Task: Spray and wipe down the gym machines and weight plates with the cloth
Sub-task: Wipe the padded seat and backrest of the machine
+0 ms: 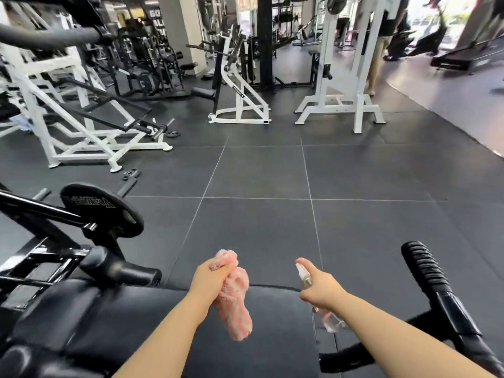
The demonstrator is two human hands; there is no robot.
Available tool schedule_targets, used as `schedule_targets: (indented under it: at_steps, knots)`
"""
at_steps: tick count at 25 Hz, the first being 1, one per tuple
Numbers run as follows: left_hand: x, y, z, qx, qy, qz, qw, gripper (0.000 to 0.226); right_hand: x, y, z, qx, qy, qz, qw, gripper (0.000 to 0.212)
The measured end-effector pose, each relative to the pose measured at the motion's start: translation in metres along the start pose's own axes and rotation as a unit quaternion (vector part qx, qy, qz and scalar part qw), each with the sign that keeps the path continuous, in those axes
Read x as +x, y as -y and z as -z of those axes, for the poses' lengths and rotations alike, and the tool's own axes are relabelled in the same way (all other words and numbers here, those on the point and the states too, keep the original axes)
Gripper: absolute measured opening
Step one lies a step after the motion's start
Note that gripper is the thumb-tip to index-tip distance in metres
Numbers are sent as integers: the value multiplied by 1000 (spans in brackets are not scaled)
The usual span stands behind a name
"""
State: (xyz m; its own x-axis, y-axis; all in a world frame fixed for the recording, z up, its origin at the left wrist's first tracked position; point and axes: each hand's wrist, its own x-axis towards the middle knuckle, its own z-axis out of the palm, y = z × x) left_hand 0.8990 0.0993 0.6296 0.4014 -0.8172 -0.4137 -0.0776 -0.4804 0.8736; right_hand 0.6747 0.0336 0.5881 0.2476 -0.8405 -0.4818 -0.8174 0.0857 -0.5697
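While standing over the black seat pad, holds two things, one in each hand. Left hand: fingers curled tight round the pink cloth, most of it hanging down over the pad. Bunched up like that, probably to be ready for rubbing. Right hand: wrapped round the neck of the clear spray bottle, pointer finger stretched out on top of the nozzle. Looks ready to squirt. Nozzle aimed ahead and a bit down, more at the front edge of the pad than at the floor, as far as can be told.

To the left, a black weight plate on a bar, near the left hand but not touching it. To the right, a ribbed black handle, just beside the right arm. Farther off, white machines on the dark mats.

No wet spots to see on the pad, so likely spray first, then wipe. Plate and handle probably next, being so close.
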Motion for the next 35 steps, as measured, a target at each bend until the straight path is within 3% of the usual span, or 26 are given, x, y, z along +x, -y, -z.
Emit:
schedule_targets:
  at_steps: [6,10,19,23,29,35]
  knots:
    - [18,-11,41,41,97,-39,994,18,-34,35,-30,50,-87,-52,994,78]
    - [21,-22,57,70,118,-67,988,14,-55,56,-51,30,-122,-72,989,77]
    - [21,-4,78,56,116,-35,991,14,-60,61,-61,-13,-146,-89,985,70]
    - [20,7,86,44,102,-31,993,4,-61,48,-60,8,-179,-94,979,63]
    - [13,25,92,39,92,-22,995,3,-70,24,-50,105,-189,-101,971,82]
    - [8,39,90,32,81,-9,996,7,-66,15,-50,228,-150,-93,957,60]
